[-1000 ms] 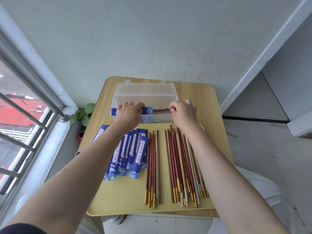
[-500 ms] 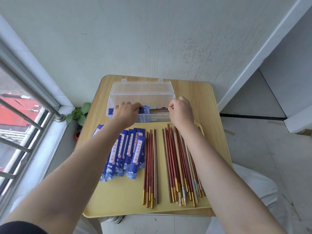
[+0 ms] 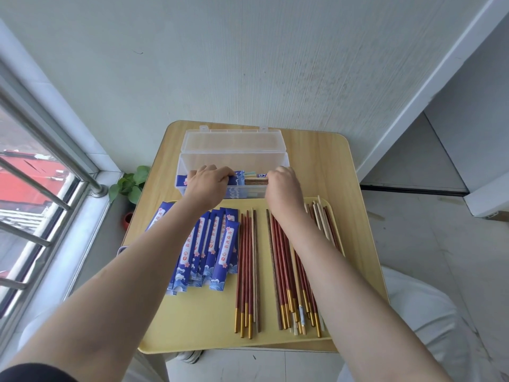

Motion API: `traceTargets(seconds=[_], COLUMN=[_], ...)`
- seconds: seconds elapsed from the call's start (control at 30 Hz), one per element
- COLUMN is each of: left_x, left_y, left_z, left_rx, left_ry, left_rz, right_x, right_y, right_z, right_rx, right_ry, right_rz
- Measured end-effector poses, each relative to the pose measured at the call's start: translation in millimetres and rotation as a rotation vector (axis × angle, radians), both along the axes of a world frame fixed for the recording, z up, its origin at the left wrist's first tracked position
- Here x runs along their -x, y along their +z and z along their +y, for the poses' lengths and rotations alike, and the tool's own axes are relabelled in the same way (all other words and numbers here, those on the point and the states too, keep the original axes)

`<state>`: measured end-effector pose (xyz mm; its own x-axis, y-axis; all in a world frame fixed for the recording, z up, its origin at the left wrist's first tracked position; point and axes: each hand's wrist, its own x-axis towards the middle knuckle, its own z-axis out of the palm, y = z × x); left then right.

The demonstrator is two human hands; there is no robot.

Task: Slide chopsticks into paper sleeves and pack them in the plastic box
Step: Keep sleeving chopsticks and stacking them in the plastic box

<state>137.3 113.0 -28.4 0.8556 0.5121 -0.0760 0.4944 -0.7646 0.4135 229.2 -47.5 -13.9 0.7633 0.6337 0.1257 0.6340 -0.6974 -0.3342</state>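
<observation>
A clear plastic box [image 3: 234, 158] with its lid open stands at the back of the table. Both hands reach into it. My left hand [image 3: 208, 184] grips the blue paper end of a sleeved chopstick pair [image 3: 249, 178] lying across the box. My right hand [image 3: 283, 186] holds that pair's bare wooden end. On the yellow tray [image 3: 201, 323] lie several empty blue sleeves [image 3: 209, 246], a small row of red chopsticks [image 3: 248, 268] and a larger bundle of red and pale chopsticks [image 3: 289, 271], partly hidden under my right forearm.
The small wooden table [image 3: 322, 164] stands against a white wall. A window with metal bars [image 3: 33, 197] is at the left, with a potted plant [image 3: 129, 183] on the floor beside the table. My knees show below the tray.
Both hands have stayed at the box with the sleeved pair, which sits slightly lower inside it. The view has shifted a little.
</observation>
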Motion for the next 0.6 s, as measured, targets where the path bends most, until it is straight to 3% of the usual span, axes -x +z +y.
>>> traceTargets(seconds=[0.23,0.33,0.47,0.6], left_x=[-15.0,-15.5,9.5,32.5], left_y=[8.2,9.9,12.1,4.5], left_z=[0.1,1.9,-3.4,-18.1], left_rx=[0.028,0.06,-0.231,-0.425], left_ry=[0.034,0.032,0.089,0.161], left_rz=[0.172,0.136,-0.073,0.071], right_x=[-3.0,-0.2,1.7,8.2], right_y=[-8.1,-9.1,-6.8,-6.0], right_z=[-3.1,-4.9,-2.1,9.3], right_rx=[-0.007,0.028,0.015,0.052], right_ry=[0.041,0.056,0.13,0.223], right_rz=[-0.007,0.025,-0.021,0.018])
